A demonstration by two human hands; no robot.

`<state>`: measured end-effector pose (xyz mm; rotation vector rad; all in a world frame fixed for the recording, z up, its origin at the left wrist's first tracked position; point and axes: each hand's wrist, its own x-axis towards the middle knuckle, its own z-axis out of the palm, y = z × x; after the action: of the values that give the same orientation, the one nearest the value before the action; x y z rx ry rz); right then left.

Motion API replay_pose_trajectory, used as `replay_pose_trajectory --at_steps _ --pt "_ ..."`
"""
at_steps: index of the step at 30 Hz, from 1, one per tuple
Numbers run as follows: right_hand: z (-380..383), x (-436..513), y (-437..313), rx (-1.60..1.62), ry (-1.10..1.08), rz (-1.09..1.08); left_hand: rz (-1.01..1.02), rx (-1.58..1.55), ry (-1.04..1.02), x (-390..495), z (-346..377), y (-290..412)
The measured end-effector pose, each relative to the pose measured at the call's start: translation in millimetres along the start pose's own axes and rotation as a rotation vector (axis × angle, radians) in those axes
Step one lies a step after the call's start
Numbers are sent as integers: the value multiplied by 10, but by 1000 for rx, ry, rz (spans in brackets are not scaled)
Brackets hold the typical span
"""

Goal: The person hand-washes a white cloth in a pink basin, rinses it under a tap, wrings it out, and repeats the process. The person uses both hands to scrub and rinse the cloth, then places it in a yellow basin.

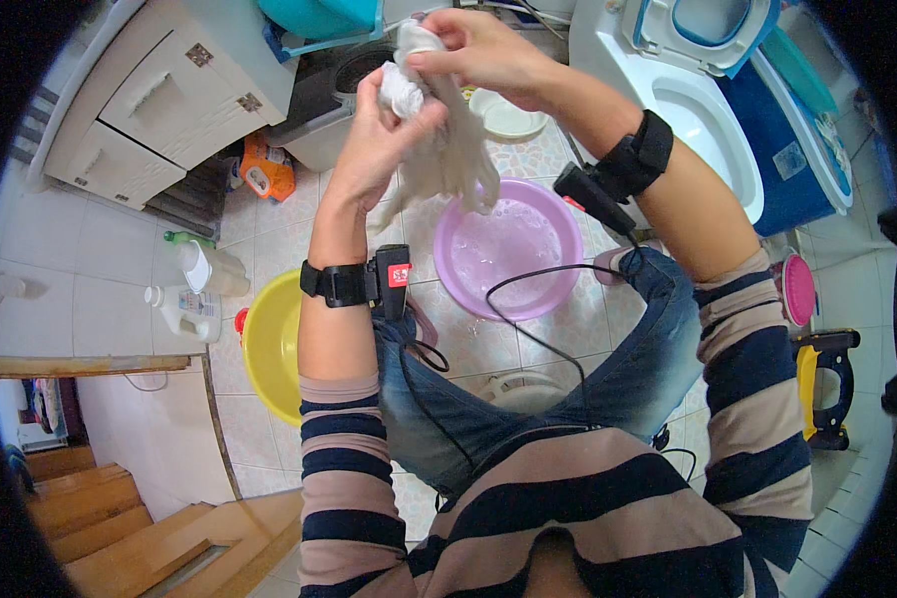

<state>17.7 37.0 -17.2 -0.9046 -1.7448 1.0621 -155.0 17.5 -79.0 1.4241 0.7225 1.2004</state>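
Note:
Raised ahead of me, both hands grip a wet-looking whitish cloth [448,149], whose lower part hangs loose and is blurred. My left hand [389,127] holds a bunched white end between thumb and fingers. A little higher and to the right, my right hand [471,56] pinches another gathered part. What kind of garment or cloth it is, I cannot tell. Below and slightly right of the hanging cloth, a purple plastic basin [574,247] stands on the tiled floor, holding sudsy water [512,247].
A yellow basin [269,351] sits by my left leg, near white plastic jugs [187,310]. An orange detergent bottle [267,170] stands by the white cabinet [149,97]. A toilet [703,142] is at the right. Black cables [538,336] run from my wrist devices across my lap.

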Motion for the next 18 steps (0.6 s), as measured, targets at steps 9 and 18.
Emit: replay_pose_trajectory --at_steps 9,18 --pt "-221 -1007 977 267 386 265 37 268 316 -56 -140 28" --pt "432 -3405 3058 722 922 1423 205 -155 593 -244 -611 371"
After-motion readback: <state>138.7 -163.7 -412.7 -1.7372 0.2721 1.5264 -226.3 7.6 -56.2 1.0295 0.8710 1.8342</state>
